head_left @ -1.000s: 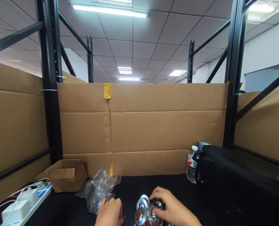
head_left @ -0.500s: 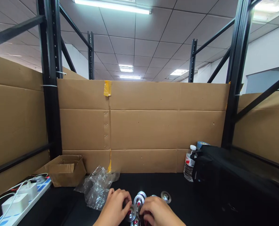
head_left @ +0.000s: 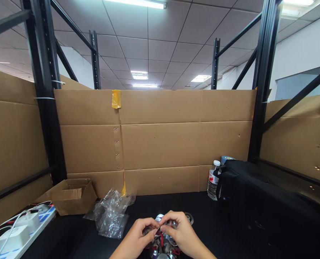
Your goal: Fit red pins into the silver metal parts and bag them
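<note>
My left hand [head_left: 141,234] and my right hand [head_left: 179,230] meet at the front of the black table, thumbs and forefingers pinched close together. Between the fingertips is something small and thin, too hidden to name. Just below and behind the fingers lies a cluster of shiny silver metal pieces [head_left: 155,250], several of them round, with red parts showing among them. My hands cover much of this cluster. Beyond my right hand, one round silver disc [head_left: 189,218] lies on the table, partly hidden by the knuckles.
Crumpled clear plastic [head_left: 112,217] and an open cardboard box [head_left: 73,201] lie to the left, beside a white power strip [head_left: 36,237] with plugs. On the right stand a water bottle [head_left: 213,181] and a large black bag [head_left: 259,205]. A cardboard wall [head_left: 160,144] closes the back.
My hands, apart over the discs before, have come together and now pinch at one spot. More of the metal cluster shows below them. The view has shifted slightly.
</note>
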The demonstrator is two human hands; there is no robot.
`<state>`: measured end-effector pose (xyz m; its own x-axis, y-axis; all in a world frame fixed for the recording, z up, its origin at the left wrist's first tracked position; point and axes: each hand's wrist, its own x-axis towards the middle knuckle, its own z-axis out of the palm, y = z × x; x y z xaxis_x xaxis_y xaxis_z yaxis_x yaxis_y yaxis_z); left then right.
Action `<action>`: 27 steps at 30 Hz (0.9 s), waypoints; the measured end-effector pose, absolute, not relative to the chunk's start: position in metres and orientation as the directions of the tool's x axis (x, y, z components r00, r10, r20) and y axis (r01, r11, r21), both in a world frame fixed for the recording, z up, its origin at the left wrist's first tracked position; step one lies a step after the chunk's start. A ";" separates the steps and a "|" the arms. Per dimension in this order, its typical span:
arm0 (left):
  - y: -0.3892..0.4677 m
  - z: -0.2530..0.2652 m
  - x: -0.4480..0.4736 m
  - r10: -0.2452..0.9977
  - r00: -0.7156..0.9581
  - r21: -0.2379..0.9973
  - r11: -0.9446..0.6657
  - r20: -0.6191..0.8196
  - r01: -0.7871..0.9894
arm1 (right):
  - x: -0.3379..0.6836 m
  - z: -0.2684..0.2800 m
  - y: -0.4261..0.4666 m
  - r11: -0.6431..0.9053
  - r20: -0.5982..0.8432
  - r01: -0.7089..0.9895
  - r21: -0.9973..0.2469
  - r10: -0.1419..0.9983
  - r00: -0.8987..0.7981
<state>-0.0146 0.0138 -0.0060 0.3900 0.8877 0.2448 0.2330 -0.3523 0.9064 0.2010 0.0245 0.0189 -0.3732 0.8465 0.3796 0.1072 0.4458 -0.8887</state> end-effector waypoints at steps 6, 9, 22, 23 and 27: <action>0.004 0.007 -0.010 0.846 0.511 0.982 -0.189 0.153 0.019 | 0.187 0.018 0.015 0.433 0.450 -0.140 -0.890 0.789 -0.418; 0.002 0.012 -0.006 0.853 0.483 0.976 -0.217 0.197 -0.015 | 0.189 0.025 0.011 0.646 0.559 0.024 -0.763 0.678 -0.477; 0.014 0.009 -0.031 0.897 0.321 0.515 -0.438 0.304 0.737 | 0.213 0.034 0.023 0.715 0.517 0.483 -0.506 0.699 -0.494; 0.015 0.010 -0.036 0.908 0.302 0.448 -0.408 0.292 0.795 | 0.220 0.035 0.028 0.663 0.498 0.515 -0.543 0.748 -0.438; 0.018 0.009 -0.058 0.948 0.244 0.306 -0.298 0.203 0.904 | 0.259 0.028 0.056 0.410 0.343 0.765 -0.496 0.902 -0.262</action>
